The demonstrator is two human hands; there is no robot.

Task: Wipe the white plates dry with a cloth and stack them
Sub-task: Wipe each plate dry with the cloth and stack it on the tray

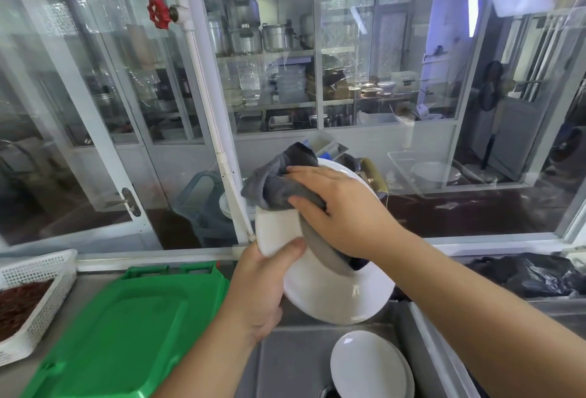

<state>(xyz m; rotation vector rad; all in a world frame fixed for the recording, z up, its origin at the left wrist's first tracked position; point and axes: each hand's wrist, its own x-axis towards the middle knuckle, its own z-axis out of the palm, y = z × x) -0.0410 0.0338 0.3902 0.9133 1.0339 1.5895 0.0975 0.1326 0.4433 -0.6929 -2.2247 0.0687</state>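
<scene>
right hand (342,207) presses grey cloth (276,185) on left-held plate (342,299)

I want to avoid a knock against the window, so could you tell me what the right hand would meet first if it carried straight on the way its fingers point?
Probably the bunched grey cloth that the right hand presses on the plate; beyond it, seemingly the white pipe.

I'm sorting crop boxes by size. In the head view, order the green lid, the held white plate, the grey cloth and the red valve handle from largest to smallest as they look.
1. green lid
2. held white plate
3. grey cloth, partly hidden under the right hand
4. red valve handle, also farthest away
</scene>
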